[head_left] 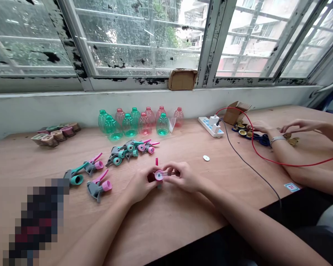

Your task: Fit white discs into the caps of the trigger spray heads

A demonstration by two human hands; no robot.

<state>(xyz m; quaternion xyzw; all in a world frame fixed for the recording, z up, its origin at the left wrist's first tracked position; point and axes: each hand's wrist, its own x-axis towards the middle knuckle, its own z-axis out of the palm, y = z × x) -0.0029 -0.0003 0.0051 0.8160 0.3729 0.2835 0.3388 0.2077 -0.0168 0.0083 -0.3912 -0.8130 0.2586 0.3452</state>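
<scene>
My left hand (pixel 141 184) is closed round a trigger spray head, whose round pink collar (pixel 159 176) faces me and whose pink trigger (pixel 157 161) sticks up behind. My right hand (pixel 184 178) is closed too, its fingertips beside the collar. A thin greyish piece lies between those fingers; I cannot make out what it is. Left of my hands lie pink-collared spray heads (pixel 96 187) and a green-collared one (pixel 73 176). Several more green and pink spray heads (pixel 130 148) form a pile beyond. A small white disc (pixel 206 158) rests to the right.
Green and pink see-through bottles (pixel 130 125) stand along the wall. Small wrapped packs (pixel 55 135) sit far left. A power strip (pixel 211 127) with a red cable (pixel 255 147) and grey cable lies right. Another person's hands (pixel 296 126) handle small items there. A blurred patch covers the lower left.
</scene>
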